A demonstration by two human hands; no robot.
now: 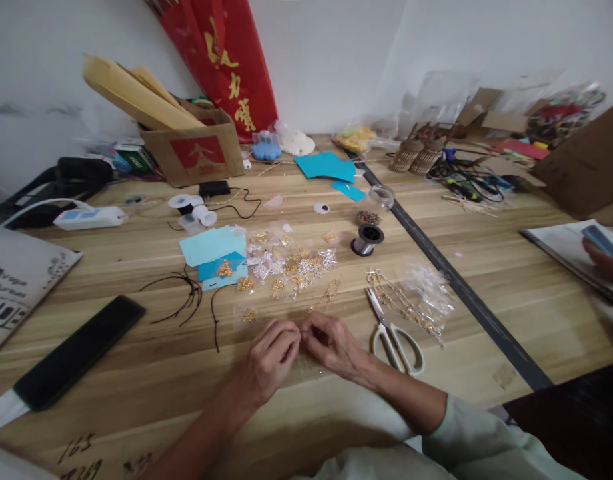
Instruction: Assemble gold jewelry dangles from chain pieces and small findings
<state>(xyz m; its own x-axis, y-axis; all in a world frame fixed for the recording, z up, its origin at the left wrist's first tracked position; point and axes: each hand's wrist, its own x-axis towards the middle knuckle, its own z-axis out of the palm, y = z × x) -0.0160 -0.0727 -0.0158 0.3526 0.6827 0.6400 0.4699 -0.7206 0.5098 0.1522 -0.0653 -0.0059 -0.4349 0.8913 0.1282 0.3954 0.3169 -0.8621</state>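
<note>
My left hand (pixel 275 353) and my right hand (pixel 332 343) meet at the fingertips over the near part of the table, both closed in a pinch. Whatever sits between the fingers is too small to make out. A thin gold chain (pixel 330 293) lies just beyond my right fingers. Past my hands are little heaps of gold findings (pixel 249 315) and silver-coloured pieces (pixel 269 265), some on clear plastic bags. White-handled scissors (pixel 394 340) rest partly open to the right of my right hand, with a longer gold chain (pixel 401 303) behind them.
A spool of wire (pixel 367 240) and blue cards (pixel 214 247) stand or lie farther back. Black cord (pixel 186 293) and a dark phone (pixel 81 350) are on the left. A cardboard box (pixel 186 157) stands behind. At the right edge, another person's hand (pixel 604 263) holds something flat.
</note>
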